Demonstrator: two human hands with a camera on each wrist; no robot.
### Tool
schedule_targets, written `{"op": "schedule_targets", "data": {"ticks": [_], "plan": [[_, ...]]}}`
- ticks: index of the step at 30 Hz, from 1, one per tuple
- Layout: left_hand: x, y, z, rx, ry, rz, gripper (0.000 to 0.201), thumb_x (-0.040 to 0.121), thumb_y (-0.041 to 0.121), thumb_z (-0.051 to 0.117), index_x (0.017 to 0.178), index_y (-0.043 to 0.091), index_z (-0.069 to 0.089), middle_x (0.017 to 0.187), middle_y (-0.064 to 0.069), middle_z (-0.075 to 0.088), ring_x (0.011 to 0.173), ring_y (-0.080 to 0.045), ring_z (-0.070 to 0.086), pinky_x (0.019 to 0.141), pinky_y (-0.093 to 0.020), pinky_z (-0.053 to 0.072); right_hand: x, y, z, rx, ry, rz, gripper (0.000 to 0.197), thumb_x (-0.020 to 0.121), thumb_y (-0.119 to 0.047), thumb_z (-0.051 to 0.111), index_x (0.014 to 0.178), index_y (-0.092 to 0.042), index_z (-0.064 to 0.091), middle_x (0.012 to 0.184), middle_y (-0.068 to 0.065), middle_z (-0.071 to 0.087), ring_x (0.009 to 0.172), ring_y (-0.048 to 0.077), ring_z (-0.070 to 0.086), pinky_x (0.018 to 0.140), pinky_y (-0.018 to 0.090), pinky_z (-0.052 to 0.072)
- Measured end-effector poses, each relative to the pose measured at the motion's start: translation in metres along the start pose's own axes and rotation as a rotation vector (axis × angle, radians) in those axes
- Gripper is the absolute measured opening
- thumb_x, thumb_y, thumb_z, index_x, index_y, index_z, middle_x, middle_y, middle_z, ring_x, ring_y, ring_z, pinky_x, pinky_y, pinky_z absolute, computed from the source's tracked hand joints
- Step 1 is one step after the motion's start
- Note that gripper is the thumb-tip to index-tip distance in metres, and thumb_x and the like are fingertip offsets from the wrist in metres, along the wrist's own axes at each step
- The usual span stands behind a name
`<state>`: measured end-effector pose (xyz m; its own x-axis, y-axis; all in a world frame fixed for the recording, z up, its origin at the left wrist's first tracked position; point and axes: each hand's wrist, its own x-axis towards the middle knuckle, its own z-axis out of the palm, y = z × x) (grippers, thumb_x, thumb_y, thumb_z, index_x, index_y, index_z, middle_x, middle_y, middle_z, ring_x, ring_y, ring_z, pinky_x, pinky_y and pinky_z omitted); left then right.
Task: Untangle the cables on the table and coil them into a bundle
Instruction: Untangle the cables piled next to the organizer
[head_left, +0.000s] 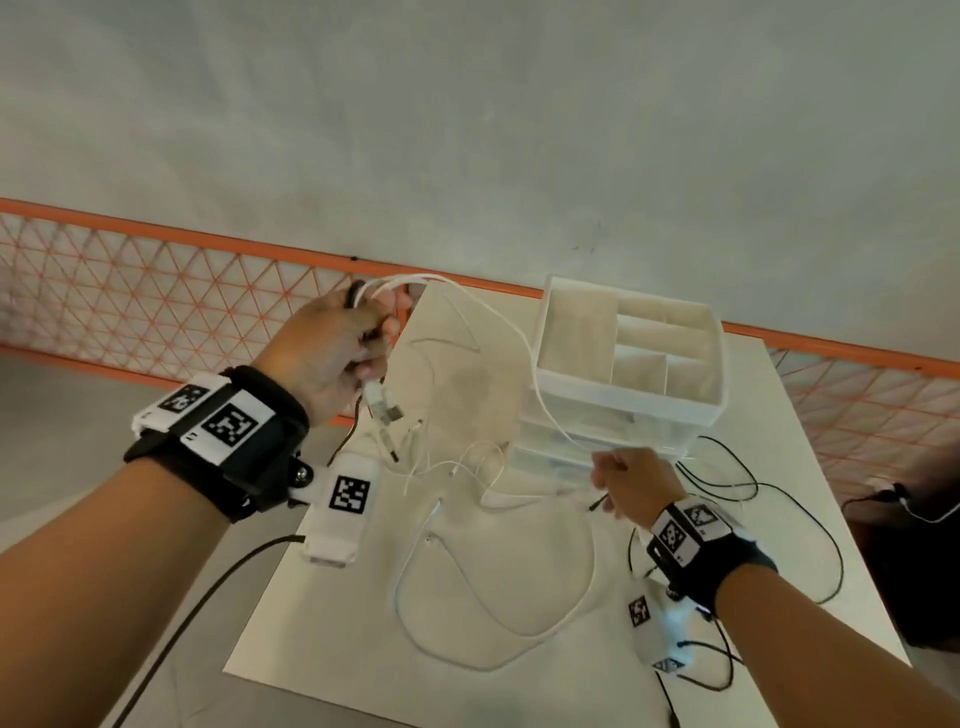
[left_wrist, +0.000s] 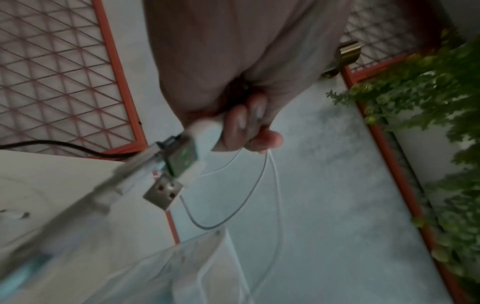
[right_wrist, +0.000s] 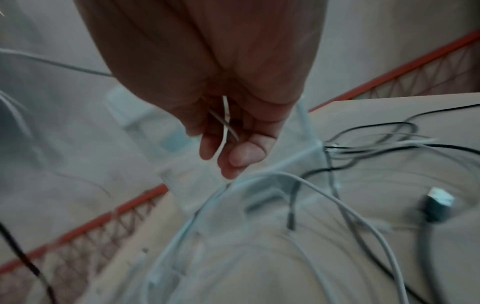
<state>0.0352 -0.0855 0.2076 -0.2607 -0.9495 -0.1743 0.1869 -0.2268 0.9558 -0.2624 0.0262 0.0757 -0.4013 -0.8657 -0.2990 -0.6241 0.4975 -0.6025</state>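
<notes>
My left hand (head_left: 358, 338) is raised over the table's far left corner and grips a bunch of white cables (head_left: 405, 283) whose USB plugs (head_left: 387, 413) hang below the fist. In the left wrist view the curled fingers (left_wrist: 241, 127) hold the plugs (left_wrist: 179, 160). One white cable (head_left: 530, 353) runs from that bunch down to my right hand (head_left: 618, 478), which pinches it in front of the organiser. The right wrist view shows the thin cable (right_wrist: 226, 121) between the curled fingers (right_wrist: 207, 146). More white cable (head_left: 498, 587) lies looped on the table (head_left: 322, 613).
A clear plastic desk organiser (head_left: 628, 364) with compartments stands at the table's back right. Black cables (head_left: 753, 483) sprawl on the right side, with a black USB plug (right_wrist: 436, 203). An orange mesh fence (head_left: 156, 291) runs behind the table. Green plants (left_wrist: 446, 123) grow beyond it.
</notes>
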Motion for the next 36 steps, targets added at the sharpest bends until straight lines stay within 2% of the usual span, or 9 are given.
{"op": "schedule_targets", "data": {"ticks": [4,7,11,16,23,26,29,33,36], "plan": [[-0.009,-0.026,0.016,0.116,-0.041,-0.058,0.011,0.088,0.013,0.068,0.099,0.010,0.065,0.070,0.000,0.058,0.047,-0.007,0.032,0.044,-0.021,0.028,-0.020,-0.068,-0.028,0.293,0.007,-0.289,0.021,0.100,-0.013,0.050,0.085,-0.013,0.065,0.070,0.005,0.070,0.053,0.019,0.062,0.053,0.035,0.052],[-0.021,-0.045,0.041,0.263,-0.251,-0.013,0.016,0.079,0.014,0.079,0.092,0.018,0.071,0.076,0.004,0.065,0.056,-0.009,0.037,0.053,-0.024,0.033,-0.040,-0.113,-0.044,0.369,-0.019,-0.533,0.013,0.095,-0.005,0.055,0.086,-0.009,0.064,0.066,0.008,0.069,0.050,0.023,0.061,0.047,0.032,0.048],[-0.028,-0.062,0.071,0.331,-0.347,0.049,0.014,0.079,0.020,0.080,0.075,0.023,0.067,0.055,0.013,0.047,0.053,-0.008,0.032,0.051,-0.023,0.026,-0.046,-0.133,-0.051,0.451,0.025,-0.611,0.012,0.090,-0.008,0.056,0.084,-0.009,0.066,0.061,0.006,0.067,0.046,0.010,0.059,0.054,0.025,0.046],[-0.013,-0.070,0.077,0.658,-0.336,0.152,0.025,0.088,0.024,0.072,0.066,0.016,0.063,0.047,0.014,0.052,0.040,0.003,0.044,0.045,-0.009,0.033,-0.046,-0.119,-0.064,0.651,0.142,-0.479,0.024,0.096,0.000,0.046,0.083,-0.004,0.065,0.049,0.005,0.049,0.039,0.014,0.043,0.042,0.020,0.033],[0.005,-0.115,0.051,1.130,-0.212,-0.123,0.031,0.085,0.038,0.067,0.066,0.013,0.066,0.069,-0.004,0.064,0.066,-0.022,0.056,0.065,-0.030,0.046,-0.037,-0.093,-0.112,0.537,0.629,-0.482,0.024,0.086,-0.017,0.046,0.083,-0.024,0.069,0.058,-0.005,0.057,0.058,0.020,0.055,0.061,0.036,0.046],[0.011,-0.100,0.050,1.034,-0.123,-0.171,0.026,0.084,0.033,0.067,0.071,0.010,0.064,0.060,-0.001,0.055,0.052,-0.018,0.045,0.051,-0.025,0.036,-0.032,-0.063,-0.118,0.521,0.731,-0.383,0.022,0.084,-0.024,0.046,0.084,-0.035,0.065,0.068,-0.006,0.063,0.063,0.022,0.063,0.066,0.042,0.055],[0.017,-0.063,0.056,0.768,-0.001,-0.150,0.023,0.089,0.025,0.065,0.090,0.002,0.066,0.072,-0.004,0.053,0.051,-0.015,0.037,0.047,-0.023,0.032,-0.019,-0.023,-0.108,0.455,0.705,-0.208,0.021,0.073,-0.039,0.046,0.082,-0.048,0.063,0.078,-0.005,0.071,0.076,0.030,0.071,0.076,0.056,0.059],[0.018,-0.006,0.069,0.516,0.043,0.002,0.015,0.089,0.024,0.070,0.090,0.009,0.066,0.068,0.001,0.051,0.047,-0.010,0.035,0.037,-0.018,0.030,-0.025,0.004,-0.092,0.334,0.506,0.037,0.024,0.079,-0.017,0.046,0.080,-0.034,0.064,0.090,0.005,0.076,0.088,0.034,0.073,0.085,0.051,0.060],[0.024,0.014,0.075,0.328,0.110,0.110,0.011,0.087,0.016,0.072,0.080,0.009,0.067,0.057,0.000,0.049,0.044,-0.012,0.029,0.035,-0.020,0.022,-0.029,0.010,-0.082,0.330,0.408,0.123,0.034,0.084,-0.008,0.041,0.096,-0.029,0.065,0.087,0.008,0.074,0.073,0.031,0.072,0.075,0.045,0.062]]}}
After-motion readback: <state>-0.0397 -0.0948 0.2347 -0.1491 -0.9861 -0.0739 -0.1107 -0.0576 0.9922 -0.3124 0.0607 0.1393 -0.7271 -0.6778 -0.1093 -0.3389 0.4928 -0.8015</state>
